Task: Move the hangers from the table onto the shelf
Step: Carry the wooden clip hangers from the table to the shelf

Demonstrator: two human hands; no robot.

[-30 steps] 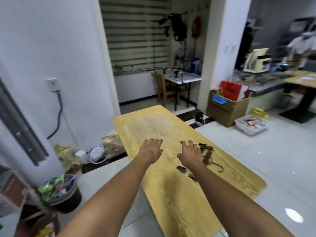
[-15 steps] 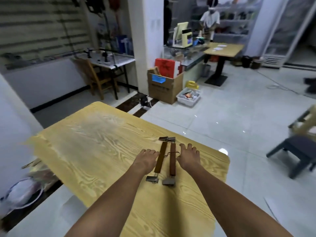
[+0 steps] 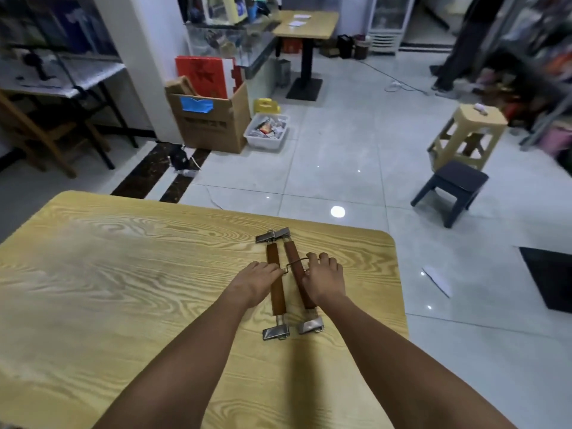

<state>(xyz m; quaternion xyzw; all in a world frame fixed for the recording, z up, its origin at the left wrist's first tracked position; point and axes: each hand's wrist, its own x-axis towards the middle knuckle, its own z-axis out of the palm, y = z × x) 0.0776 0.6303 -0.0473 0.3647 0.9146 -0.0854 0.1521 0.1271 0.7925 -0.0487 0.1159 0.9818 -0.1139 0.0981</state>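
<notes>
Change: half a second ago both hands lay flat on the bench (image 3: 123, 289), one on either side of the hangers. Now they have closed inward onto them.
Left hand: the left hand (image 3: 252, 286) reaches in from the left and its fingers (image 3: 271, 269) lie fairly straight, touching the wooden bar of the left hanger (image 3: 278, 300). We see no curl round the bar yet.
Right hand: the right hand (image 3: 323, 281) sits over the middle of the right hanger (image 3: 291, 253). Its fingers (image 3: 323, 261) are bent over the bar and the wire hook (image 3: 295, 264), which we read as a grip taking hold.
Hangers: both lie flat on the bench near its far right corner, side by side and almost parallel. Their far clips touch and their near clips (image 3: 275, 331) sit just apart. Neither hanger is lifted.
Shelf: we cannot pick it out from here.
Meaning for the task: we judge that the reach is over and the grasp is under way, with nothing moved off the bench so far.
Next: the left fingers likely need to wrap their bar before both hangers come up together.
Risk: the hook crosses between the two bars, so we expect the hangers may snag on each other as they lift.
</notes>
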